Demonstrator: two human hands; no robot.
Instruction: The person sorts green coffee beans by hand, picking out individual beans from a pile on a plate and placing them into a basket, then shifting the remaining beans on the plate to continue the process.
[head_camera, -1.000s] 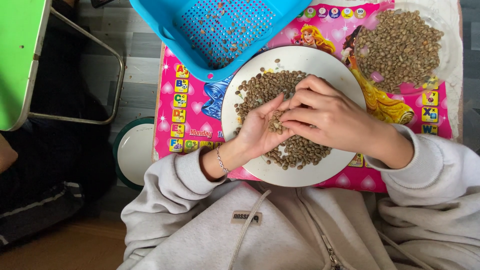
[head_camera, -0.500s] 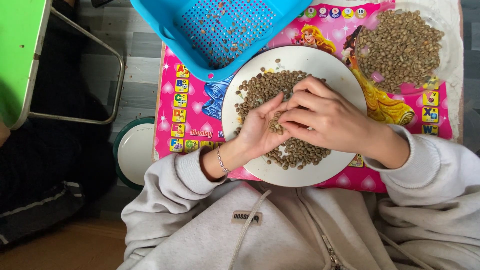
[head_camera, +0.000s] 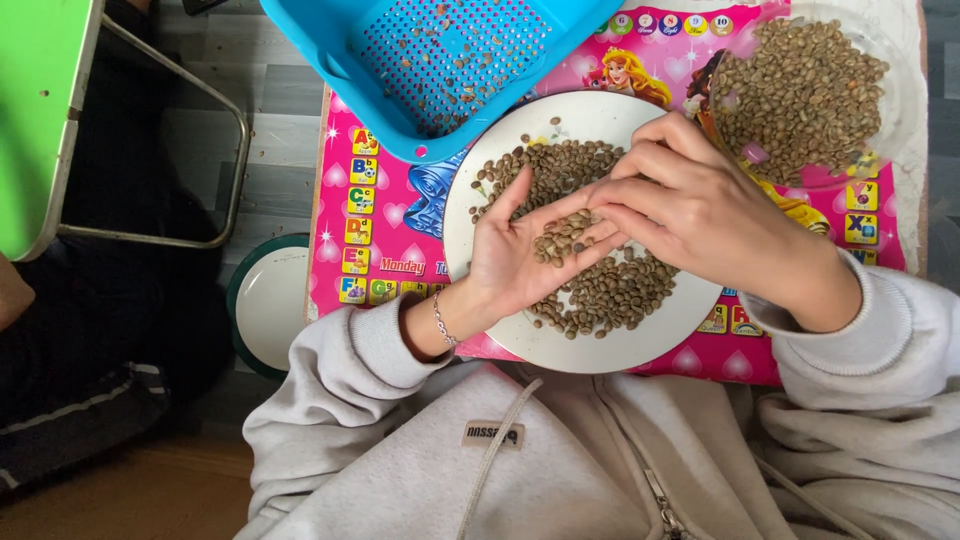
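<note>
At the far left of the frame a green tabletop (head_camera: 40, 110) juts in, and lower down a round white lid with a dark green rim (head_camera: 268, 305) sits beside the pink picture mat (head_camera: 372, 215). At the top, left of centre, my blue perforated tray (head_camera: 445, 60) holds only a scatter of beans and scraps.

In the middle, the white plate (head_camera: 470, 235) carries a loose heap of pale brown beans (head_camera: 610, 295). My left hand (head_camera: 520, 250) lies palm up over it, fingers spread wide and flat, cradling a small pile of beans. My right hand (head_camera: 705, 215) comes in from the right with its fingers drawn narrow, the tips touching the beans in my left palm; I cannot tell whether a bean is pinched between them.

In the upper right, the clear bowl (head_camera: 895, 110) is heaped nearly full of beans.

Judging by that, I think much of the sorting is done: the bowl is well filled, the tray has a few rejects, and the plate's heap plus my handful remains.
</note>
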